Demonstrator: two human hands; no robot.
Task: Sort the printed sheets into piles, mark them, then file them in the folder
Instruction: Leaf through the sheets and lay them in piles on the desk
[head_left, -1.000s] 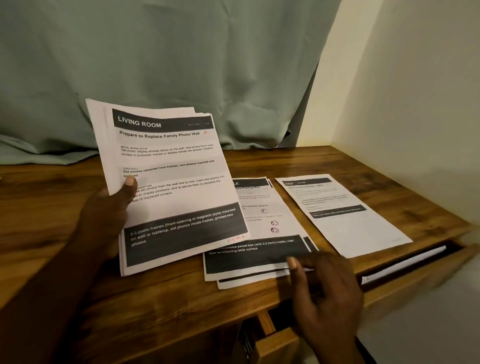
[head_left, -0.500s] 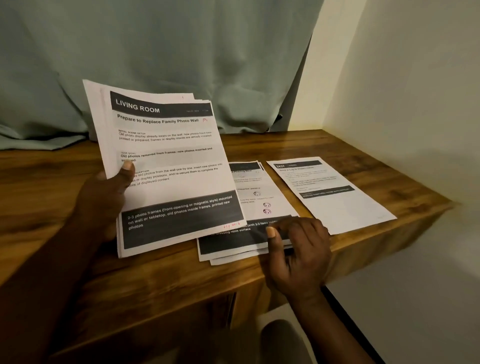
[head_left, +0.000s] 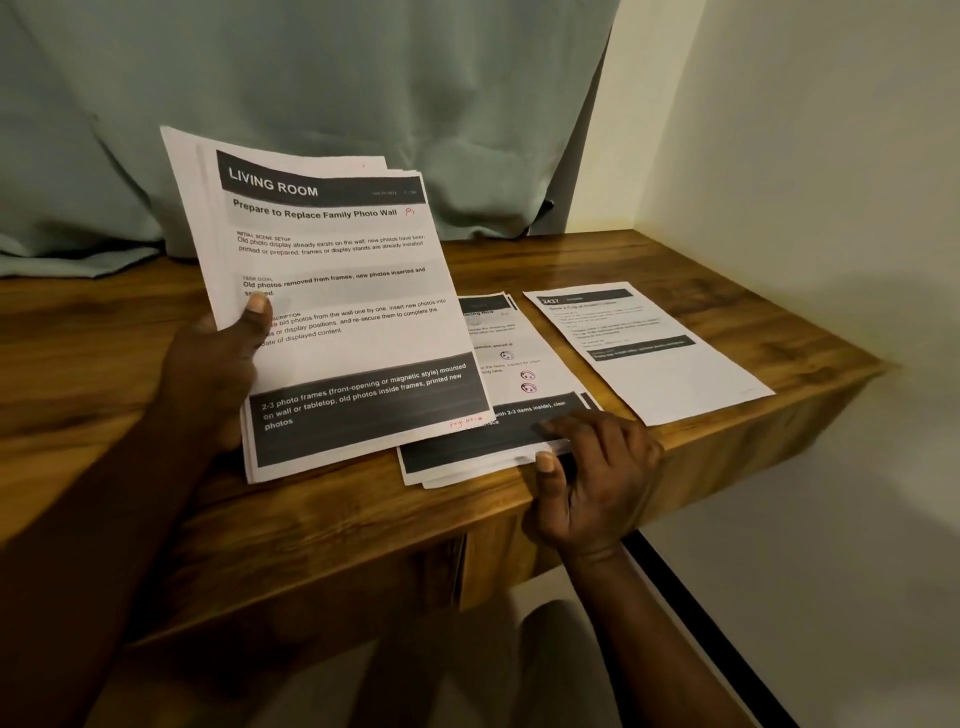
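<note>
From the head view, your left hand (head_left: 213, 364) grips the held stack (head_left: 337, 312) of printed sheets, thumb pressed on the front of the top page headed "LIVING ROOM". The stack tilts up, with its lower edge down near the wooden table (head_left: 727, 291). Your right hand (head_left: 597, 483) pinches the near right corner of the middle pile (head_left: 498, 364), fingers curled on top and thumb at the edge. A single sheet (head_left: 649, 358) lies flat just right of that pile. A green curtain (head_left: 311, 78) hangs behind.
</note>
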